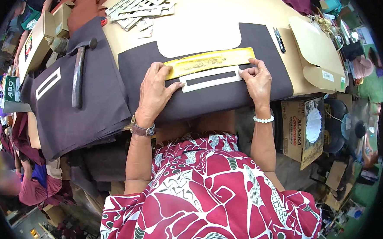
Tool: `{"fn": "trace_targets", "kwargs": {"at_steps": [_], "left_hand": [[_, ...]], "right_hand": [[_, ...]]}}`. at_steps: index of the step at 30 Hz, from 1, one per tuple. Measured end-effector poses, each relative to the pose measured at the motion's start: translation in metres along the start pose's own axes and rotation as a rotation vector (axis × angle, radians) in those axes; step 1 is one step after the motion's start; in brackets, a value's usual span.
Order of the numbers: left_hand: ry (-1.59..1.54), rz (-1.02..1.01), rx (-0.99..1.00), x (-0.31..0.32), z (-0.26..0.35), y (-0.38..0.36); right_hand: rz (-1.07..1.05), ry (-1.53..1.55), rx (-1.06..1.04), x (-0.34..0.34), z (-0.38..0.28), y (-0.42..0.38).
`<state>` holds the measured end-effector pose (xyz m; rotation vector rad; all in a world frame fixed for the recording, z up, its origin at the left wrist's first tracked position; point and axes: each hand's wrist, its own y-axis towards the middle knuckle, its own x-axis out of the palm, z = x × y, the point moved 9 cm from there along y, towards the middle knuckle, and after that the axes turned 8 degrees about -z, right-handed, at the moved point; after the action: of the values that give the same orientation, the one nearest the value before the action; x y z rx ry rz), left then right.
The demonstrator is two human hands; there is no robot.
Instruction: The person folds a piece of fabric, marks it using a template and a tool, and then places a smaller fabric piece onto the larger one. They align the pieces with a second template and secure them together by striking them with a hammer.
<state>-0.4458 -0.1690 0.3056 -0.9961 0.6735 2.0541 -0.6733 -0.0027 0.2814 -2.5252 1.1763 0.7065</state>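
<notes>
A dark cloth piece [192,103] with a curved cut-out lies over the table's front edge. On it, a worn yellow strip [212,61] sits just behind a white rectangular frame [215,80] with a long slot that shows dark cloth. My left hand [155,91] has its fingers bent on the strip's left end and its thumb at the frame's left end. At the other side, my right hand [257,81] touches the strip's right end with its index finger, thumb on the frame's right end.
To the left, a hammer [78,77] and another white frame [48,83] rest on stacked dark cloth [102,89]. Several slotted frames [136,8] are piled at the back. Thread snips [279,40] and a cardboard folder [314,56] lie right. Another person's arm [22,45] shows far left.
</notes>
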Motion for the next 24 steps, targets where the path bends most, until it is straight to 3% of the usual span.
{"fn": "trace_targets", "kwargs": {"at_steps": [4,6,9,11,12,13,15,24], "left_hand": [[0.046,0.086,0.064,-0.006,0.014,-0.002],[0.085,0.109,0.135,-0.004,0.025,-0.009],[0.187,0.051,0.244,0.018,0.040,-0.022],[0.341,0.075,0.240,0.024,0.050,-0.028],[0.419,0.084,0.234,0.027,0.054,-0.033],[0.429,0.041,0.197,0.034,0.049,-0.037],[0.394,0.016,0.162,0.032,0.045,-0.042],[0.491,-0.105,0.122,0.035,0.039,-0.044]], "right_hand": [[-0.003,-0.172,-0.037,0.006,-0.011,-0.005],[0.063,-0.445,-0.280,0.013,-0.034,-0.016],[0.162,-0.783,-0.468,0.023,-0.064,-0.030],[0.190,-0.725,-0.671,0.046,-0.083,-0.051],[-0.063,-0.486,-0.612,0.070,-0.078,-0.055],[-0.105,-0.450,-0.801,0.091,-0.093,-0.077],[-0.277,-0.300,-0.697,0.123,-0.089,-0.093],[-0.098,-0.596,-0.537,0.077,-0.059,-0.064]]}}
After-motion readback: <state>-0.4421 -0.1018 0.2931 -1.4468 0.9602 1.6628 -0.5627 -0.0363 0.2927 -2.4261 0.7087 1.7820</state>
